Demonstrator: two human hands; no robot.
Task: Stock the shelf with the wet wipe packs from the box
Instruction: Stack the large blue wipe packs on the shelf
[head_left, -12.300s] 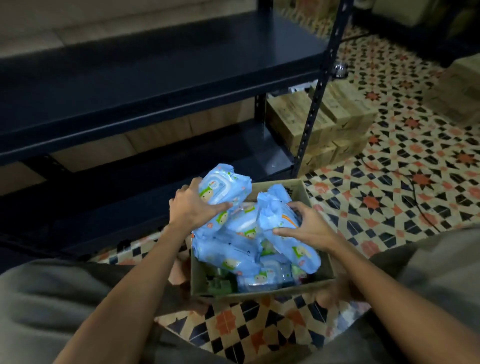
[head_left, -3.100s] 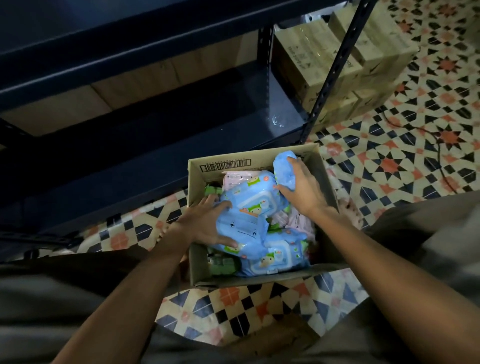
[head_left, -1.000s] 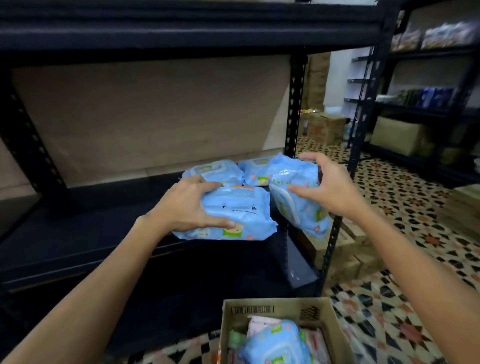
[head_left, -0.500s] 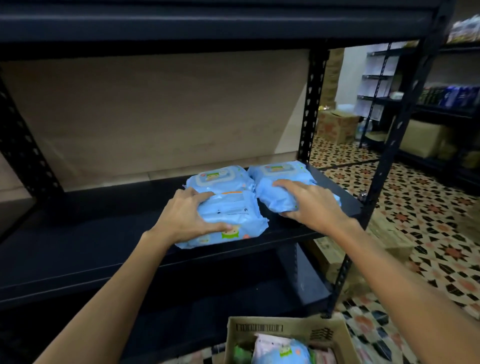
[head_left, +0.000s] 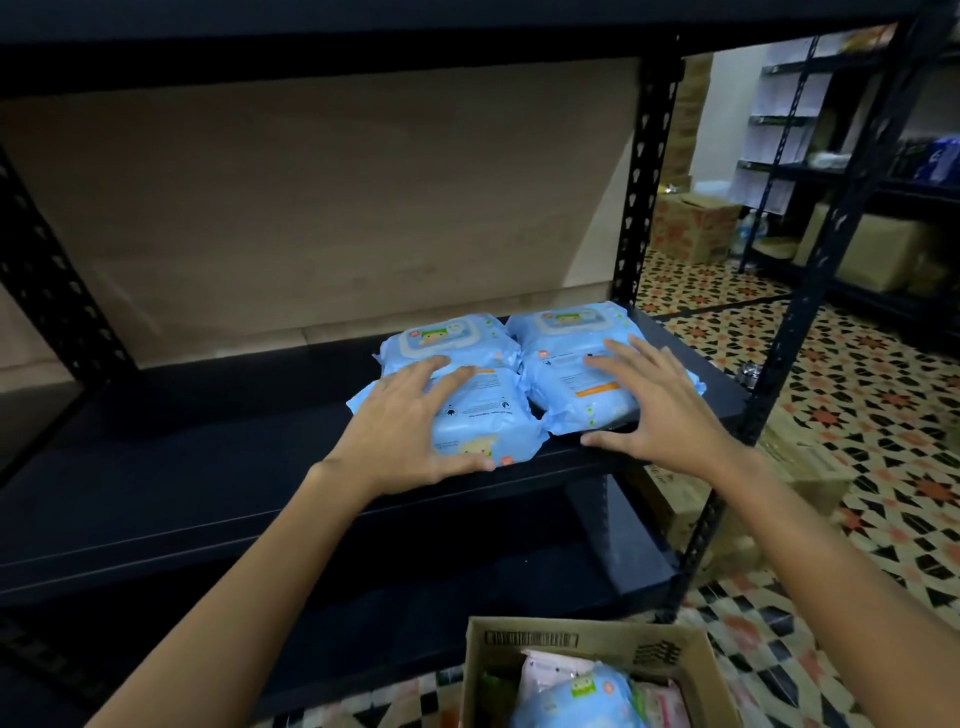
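Glossy plastic wet wipe packs (head_left: 571, 384) on matt metal shelf (head_left: 208, 467)

I see a dark metal shelf (head_left: 208, 467) carrying four blue wet wipe packs (head_left: 571, 384) at its right end, two at the back and two at the front edge, touching each other. Below, a cardboard box (head_left: 623, 647) stands on the patterned tile floor (head_left: 857, 415).

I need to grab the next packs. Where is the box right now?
In the head view the cardboard box sits on the tiled floor at the bottom edge, right of centre, in front of the rack's lowest shelf, below the right hand.
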